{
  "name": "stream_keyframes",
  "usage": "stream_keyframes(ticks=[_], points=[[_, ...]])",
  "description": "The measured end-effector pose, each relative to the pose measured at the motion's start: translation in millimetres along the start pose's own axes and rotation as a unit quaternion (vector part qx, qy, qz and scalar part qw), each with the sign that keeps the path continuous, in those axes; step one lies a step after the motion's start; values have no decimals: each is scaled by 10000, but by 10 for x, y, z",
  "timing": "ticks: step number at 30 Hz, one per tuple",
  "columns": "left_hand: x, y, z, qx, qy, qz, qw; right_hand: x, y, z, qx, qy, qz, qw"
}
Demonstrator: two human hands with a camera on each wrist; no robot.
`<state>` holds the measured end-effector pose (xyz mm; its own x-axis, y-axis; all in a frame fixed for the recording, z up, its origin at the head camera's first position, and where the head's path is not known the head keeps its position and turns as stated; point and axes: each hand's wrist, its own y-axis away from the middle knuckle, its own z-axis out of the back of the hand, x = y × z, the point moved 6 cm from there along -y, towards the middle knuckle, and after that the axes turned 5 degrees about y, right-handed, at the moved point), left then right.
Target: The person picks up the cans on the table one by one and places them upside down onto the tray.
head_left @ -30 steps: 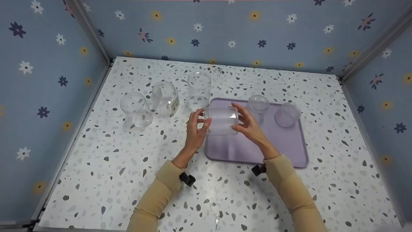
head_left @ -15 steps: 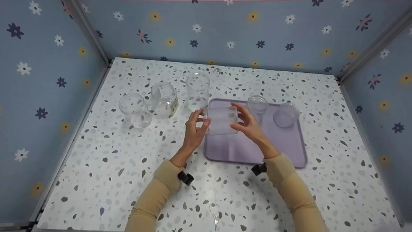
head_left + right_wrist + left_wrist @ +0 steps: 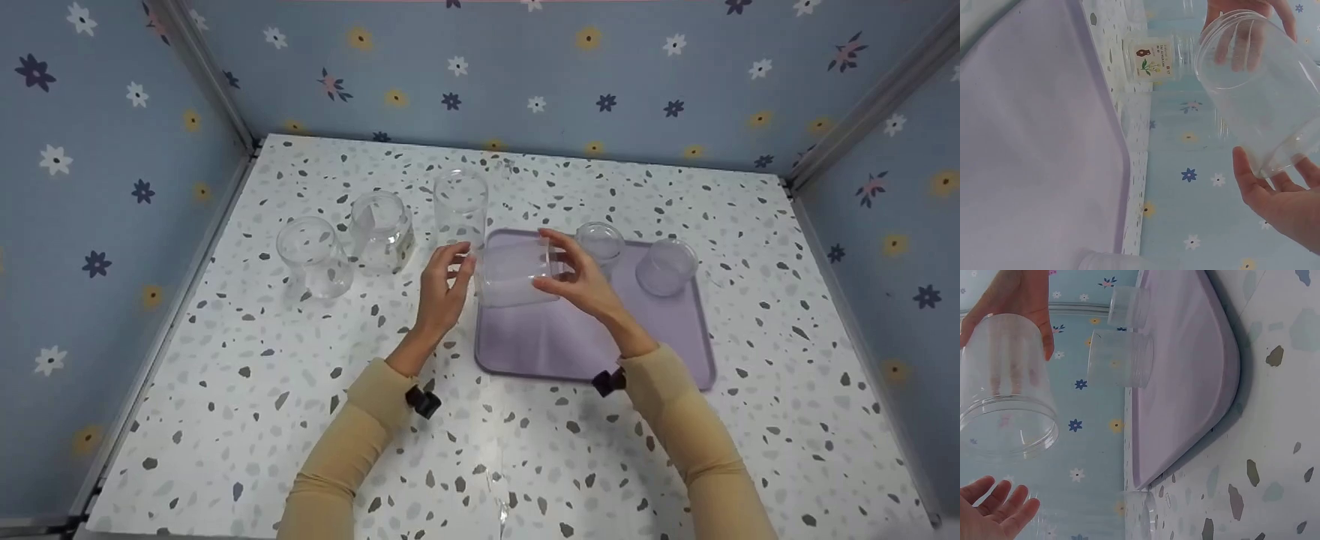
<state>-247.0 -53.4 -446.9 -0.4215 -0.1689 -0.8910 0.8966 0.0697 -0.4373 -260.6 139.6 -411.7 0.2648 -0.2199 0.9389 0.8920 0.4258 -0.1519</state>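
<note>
A clear wide-mouthed plastic jar [image 3: 517,276] lies sideways in the air over the left part of a purple tray [image 3: 555,349]. My right hand [image 3: 589,289] grips it round the base end. Its threaded mouth [image 3: 1013,422] faces my left hand [image 3: 441,292], whose fingers are loosely bent and stand a little apart from the rim. In the left wrist view a gap shows between those fingers [image 3: 1002,503] and the mouth. Two smaller clear jars stand on the tray's far side, one [image 3: 600,244] partly behind my right hand, the other [image 3: 666,268] farther right.
Left of the tray on the speckled table stand a waisted clear jar [image 3: 315,259], a jar with a paper label [image 3: 1154,59] and a tall clear jar [image 3: 460,206]. Blue flowered panels [image 3: 495,75] close off the back and both sides.
My left hand has let go of the jar's mouth end and drawn back left. The jar, still in my right hand, has tilted slightly, its right end rising.
</note>
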Motion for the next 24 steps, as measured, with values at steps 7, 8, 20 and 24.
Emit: stream_keyframes(ticks=[7,8,20,24], points=[[-28,-147,39,13,-703,-263,9972,46,-86,44,48,702,-232,9972],[-33,-175,44,14,-817,-311,9962,37,-103,49,65,791,-252,9965],[-123,-483,4,253,-2023,-762,9760,-320,-407,135,-22,1936,-203,9809],[-123,-578,-16,375,-2365,-904,9667,-331,-482,134,26,2442,-96,9697]])
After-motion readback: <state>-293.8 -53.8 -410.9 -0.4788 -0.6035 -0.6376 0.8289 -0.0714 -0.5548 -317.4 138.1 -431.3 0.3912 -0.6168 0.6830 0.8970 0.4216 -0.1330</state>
